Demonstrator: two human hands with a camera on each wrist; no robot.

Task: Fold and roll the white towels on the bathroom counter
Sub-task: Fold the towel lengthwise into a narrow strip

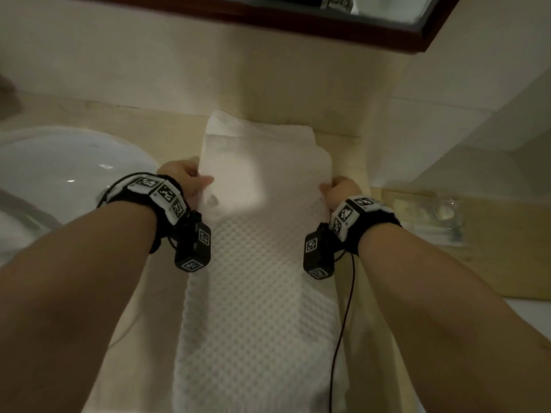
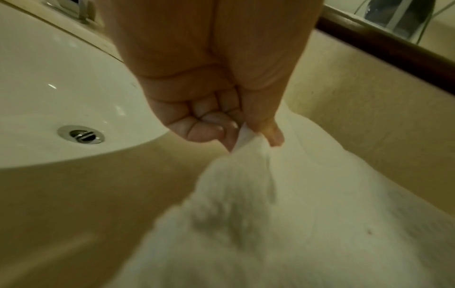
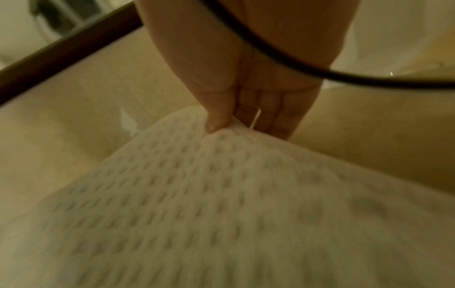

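A white waffle-textured towel (image 1: 262, 293) runs in a long strip down the beige counter (image 1: 167, 138) toward me. My left hand (image 1: 190, 180) pinches its left edge between thumb and curled fingers, as the left wrist view shows with the left hand (image 2: 246, 134) on the towel (image 2: 270, 224). My right hand (image 1: 337, 189) pinches the right edge; in the right wrist view the right hand (image 3: 229, 124) holds the towel (image 3: 221, 204) thumb on top. Both held corners are lifted. A second folded white towel (image 1: 256, 129) lies beyond, against the wall.
A white sink basin (image 1: 59, 174) lies at the left, its drain (image 2: 80, 134) close to my left hand. A clear wrapped packet (image 1: 429, 219) sits on a wooden tray at the right. A dark-framed mirror (image 1: 298, 22) hangs above. A black cable (image 1: 343, 323) dangles from my right wrist.
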